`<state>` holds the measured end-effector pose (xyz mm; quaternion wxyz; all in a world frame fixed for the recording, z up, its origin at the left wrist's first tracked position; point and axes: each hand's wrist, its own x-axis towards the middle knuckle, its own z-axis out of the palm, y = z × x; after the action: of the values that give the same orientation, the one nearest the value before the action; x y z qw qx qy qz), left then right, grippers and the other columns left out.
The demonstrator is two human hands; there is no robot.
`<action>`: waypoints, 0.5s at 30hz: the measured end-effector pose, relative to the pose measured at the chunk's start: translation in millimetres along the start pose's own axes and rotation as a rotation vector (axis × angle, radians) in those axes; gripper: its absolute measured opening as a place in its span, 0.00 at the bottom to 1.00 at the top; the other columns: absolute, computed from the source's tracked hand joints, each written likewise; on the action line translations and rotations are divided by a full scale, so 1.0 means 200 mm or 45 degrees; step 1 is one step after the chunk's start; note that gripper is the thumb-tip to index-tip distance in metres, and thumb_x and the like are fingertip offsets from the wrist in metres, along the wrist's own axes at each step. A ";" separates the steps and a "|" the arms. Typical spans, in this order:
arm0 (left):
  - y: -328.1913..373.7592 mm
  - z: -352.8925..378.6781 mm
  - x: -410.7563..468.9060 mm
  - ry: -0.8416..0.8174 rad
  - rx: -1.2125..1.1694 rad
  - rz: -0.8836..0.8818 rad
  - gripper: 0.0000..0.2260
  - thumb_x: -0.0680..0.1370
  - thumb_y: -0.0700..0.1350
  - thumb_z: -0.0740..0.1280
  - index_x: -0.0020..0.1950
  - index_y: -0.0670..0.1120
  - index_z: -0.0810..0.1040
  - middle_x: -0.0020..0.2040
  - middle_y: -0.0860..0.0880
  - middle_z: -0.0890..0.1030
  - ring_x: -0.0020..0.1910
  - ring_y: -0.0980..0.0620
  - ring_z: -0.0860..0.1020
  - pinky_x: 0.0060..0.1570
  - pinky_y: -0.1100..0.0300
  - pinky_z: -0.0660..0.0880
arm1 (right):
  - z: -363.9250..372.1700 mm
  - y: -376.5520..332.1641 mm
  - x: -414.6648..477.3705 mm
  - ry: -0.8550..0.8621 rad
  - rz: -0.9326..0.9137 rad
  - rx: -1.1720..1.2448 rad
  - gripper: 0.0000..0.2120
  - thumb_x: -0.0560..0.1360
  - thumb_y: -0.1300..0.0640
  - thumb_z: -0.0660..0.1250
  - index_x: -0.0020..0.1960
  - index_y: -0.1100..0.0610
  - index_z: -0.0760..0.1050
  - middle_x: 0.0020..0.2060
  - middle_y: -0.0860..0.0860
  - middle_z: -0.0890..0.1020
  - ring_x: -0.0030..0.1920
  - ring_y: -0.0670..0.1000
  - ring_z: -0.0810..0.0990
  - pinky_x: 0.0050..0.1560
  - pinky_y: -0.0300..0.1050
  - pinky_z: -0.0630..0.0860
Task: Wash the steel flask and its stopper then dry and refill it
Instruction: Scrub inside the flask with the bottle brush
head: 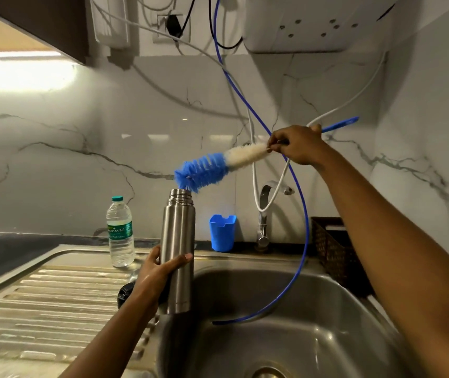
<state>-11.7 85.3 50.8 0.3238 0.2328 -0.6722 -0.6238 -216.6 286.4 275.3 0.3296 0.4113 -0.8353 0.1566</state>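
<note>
We grip the steel flask (181,236) upright in the left hand (158,274), pinch the bottle brush (209,167) in the right hand (297,144), and centre its bristles on the mouth.

Blue-and-white brush (209,170) — silver flask (179,236) (marbled wall (54,159))

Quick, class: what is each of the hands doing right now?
Left hand: grips the steel flask, upright.
Right hand: holds the bottle brush by its handle, bristles at the flask mouth.
</note>
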 end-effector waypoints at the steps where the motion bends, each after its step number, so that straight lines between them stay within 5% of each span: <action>1: 0.01 0.00 0.00 -0.003 0.021 0.007 0.59 0.47 0.64 0.77 0.74 0.47 0.61 0.65 0.40 0.73 0.55 0.40 0.77 0.50 0.46 0.78 | -0.02 0.01 0.01 -0.025 -0.021 -0.021 0.10 0.79 0.52 0.61 0.57 0.49 0.77 0.54 0.51 0.80 0.56 0.54 0.74 0.62 0.52 0.57; 4: 0.02 -0.02 0.00 -0.044 0.067 0.047 0.52 0.51 0.58 0.80 0.71 0.47 0.65 0.53 0.46 0.77 0.47 0.46 0.78 0.38 0.55 0.76 | -0.08 0.02 0.03 -0.091 -0.100 -0.118 0.10 0.79 0.52 0.61 0.58 0.49 0.77 0.54 0.51 0.80 0.58 0.53 0.72 0.62 0.53 0.57; 10: 0.01 -0.01 0.01 -0.131 0.281 0.164 0.30 0.67 0.44 0.77 0.66 0.49 0.69 0.46 0.53 0.77 0.43 0.53 0.78 0.33 0.65 0.73 | -0.27 0.01 0.10 -0.240 -0.304 -0.268 0.08 0.78 0.53 0.62 0.56 0.48 0.77 0.50 0.46 0.76 0.59 0.51 0.69 0.63 0.52 0.55; 12: 0.02 -0.01 -0.01 -0.179 0.321 0.175 0.32 0.65 0.47 0.79 0.65 0.50 0.69 0.46 0.54 0.77 0.43 0.54 0.78 0.34 0.66 0.73 | -0.34 0.02 0.13 -0.327 -0.340 -0.317 0.07 0.78 0.53 0.63 0.54 0.47 0.76 0.48 0.44 0.75 0.56 0.48 0.69 0.61 0.52 0.55; 15: 0.01 -0.01 -0.02 -0.244 0.396 0.219 0.49 0.48 0.62 0.78 0.67 0.51 0.70 0.49 0.54 0.79 0.46 0.54 0.79 0.38 0.66 0.75 | -0.41 0.02 0.15 -0.493 -0.349 -0.312 0.07 0.78 0.55 0.63 0.54 0.49 0.77 0.48 0.45 0.76 0.52 0.46 0.70 0.56 0.47 0.59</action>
<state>-7.3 87.5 52.8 0.2705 0.1613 -0.8055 -0.5019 -198.2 314.1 355.3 0.2289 0.4998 -0.8321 -0.0734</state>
